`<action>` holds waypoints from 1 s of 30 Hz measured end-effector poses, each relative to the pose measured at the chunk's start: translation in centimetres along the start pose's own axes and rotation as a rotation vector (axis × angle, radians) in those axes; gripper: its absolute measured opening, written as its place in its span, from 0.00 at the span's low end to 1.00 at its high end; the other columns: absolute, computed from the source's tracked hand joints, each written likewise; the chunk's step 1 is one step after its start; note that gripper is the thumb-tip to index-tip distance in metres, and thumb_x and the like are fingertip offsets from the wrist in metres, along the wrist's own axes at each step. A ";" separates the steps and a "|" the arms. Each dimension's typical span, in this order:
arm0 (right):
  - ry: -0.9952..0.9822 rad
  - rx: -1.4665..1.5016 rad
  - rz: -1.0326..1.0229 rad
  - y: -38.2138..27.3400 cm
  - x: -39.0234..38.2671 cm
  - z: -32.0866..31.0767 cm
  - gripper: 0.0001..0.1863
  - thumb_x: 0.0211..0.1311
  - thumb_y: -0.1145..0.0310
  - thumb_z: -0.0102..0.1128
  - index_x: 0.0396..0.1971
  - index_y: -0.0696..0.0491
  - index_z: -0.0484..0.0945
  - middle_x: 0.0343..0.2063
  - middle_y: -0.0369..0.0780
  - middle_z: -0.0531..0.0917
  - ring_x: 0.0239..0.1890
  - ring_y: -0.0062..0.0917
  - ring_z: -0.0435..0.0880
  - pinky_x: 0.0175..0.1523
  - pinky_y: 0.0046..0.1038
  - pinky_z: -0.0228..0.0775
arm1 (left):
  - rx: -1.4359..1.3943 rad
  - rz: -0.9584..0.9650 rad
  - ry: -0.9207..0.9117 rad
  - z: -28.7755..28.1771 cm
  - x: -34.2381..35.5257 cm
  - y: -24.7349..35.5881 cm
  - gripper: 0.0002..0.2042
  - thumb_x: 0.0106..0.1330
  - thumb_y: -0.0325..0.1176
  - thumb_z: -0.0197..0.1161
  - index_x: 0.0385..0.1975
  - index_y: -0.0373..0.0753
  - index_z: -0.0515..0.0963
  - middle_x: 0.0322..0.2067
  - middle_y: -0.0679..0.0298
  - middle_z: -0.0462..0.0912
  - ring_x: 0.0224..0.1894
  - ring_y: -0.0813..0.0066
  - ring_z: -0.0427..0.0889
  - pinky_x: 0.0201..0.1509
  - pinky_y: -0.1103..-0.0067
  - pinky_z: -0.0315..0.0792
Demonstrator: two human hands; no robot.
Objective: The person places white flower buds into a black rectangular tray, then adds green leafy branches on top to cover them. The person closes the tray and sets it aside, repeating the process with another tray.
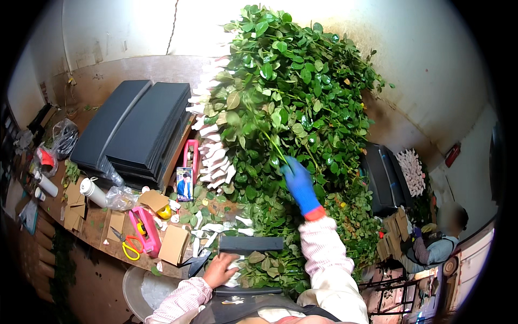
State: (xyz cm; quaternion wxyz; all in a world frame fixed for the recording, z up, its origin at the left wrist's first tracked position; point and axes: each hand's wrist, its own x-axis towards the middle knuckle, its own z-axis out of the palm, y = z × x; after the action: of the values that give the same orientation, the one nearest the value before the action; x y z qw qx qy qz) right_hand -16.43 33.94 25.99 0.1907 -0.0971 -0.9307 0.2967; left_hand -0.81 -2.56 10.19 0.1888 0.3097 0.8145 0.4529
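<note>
My right hand, in a blue glove, is closed round a long green stem. The stem points up and left, its leafy end blurred in front of a tall pile of leafy stems. White-sleeved heads line the pile's left side. My bare left hand lies low at the table's near edge, fingers stretched towards several white-sleeved heads. Those heads belong to a row of leafy stems in front of me. A dark grey block lies across just beyond that hand.
Stacked dark grey sheets stand at the left. Nearer are a pink tape dispenser, yellow-handled scissors, cardboard pieces, a white bottle and a phone. A bin sits below. Another person is at the right.
</note>
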 end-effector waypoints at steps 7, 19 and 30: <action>-0.128 -0.386 -0.123 12.2 -12.5 -10.4 0.23 0.67 0.63 0.64 0.62 0.46 0.80 0.53 0.46 0.86 0.55 0.45 0.84 0.61 0.43 0.76 | -0.017 0.067 0.016 0.8 0.7 -0.1 0.23 0.66 0.38 0.71 0.61 0.45 0.78 0.46 0.56 0.80 0.49 0.54 0.77 0.59 0.64 0.69; 0.273 -0.726 -0.222 7.7 10.1 -3.3 0.24 0.59 0.57 0.71 0.52 0.51 0.81 0.56 0.48 0.81 0.55 0.44 0.82 0.61 0.47 0.73 | 0.013 0.112 0.050 0.1 0.9 -0.1 0.26 0.67 0.38 0.72 0.64 0.41 0.76 0.44 0.54 0.78 0.46 0.56 0.78 0.53 0.65 0.73; 0.168 -0.442 -0.123 5.3 -5.5 -12.6 0.23 0.64 0.75 0.61 0.60 0.46 0.80 0.60 0.40 0.84 0.57 0.40 0.84 0.61 0.39 0.77 | -0.035 0.028 0.020 0.9 0.4 -0.6 0.27 0.66 0.37 0.71 0.65 0.42 0.75 0.54 0.53 0.78 0.54 0.49 0.77 0.63 0.61 0.69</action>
State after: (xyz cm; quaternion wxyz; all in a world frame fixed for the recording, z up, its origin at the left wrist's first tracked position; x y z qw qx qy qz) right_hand -5.86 43.11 30.72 0.2592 -0.1040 -0.9580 0.0646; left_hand -0.76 -2.00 9.17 0.1794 0.3133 0.8038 0.4728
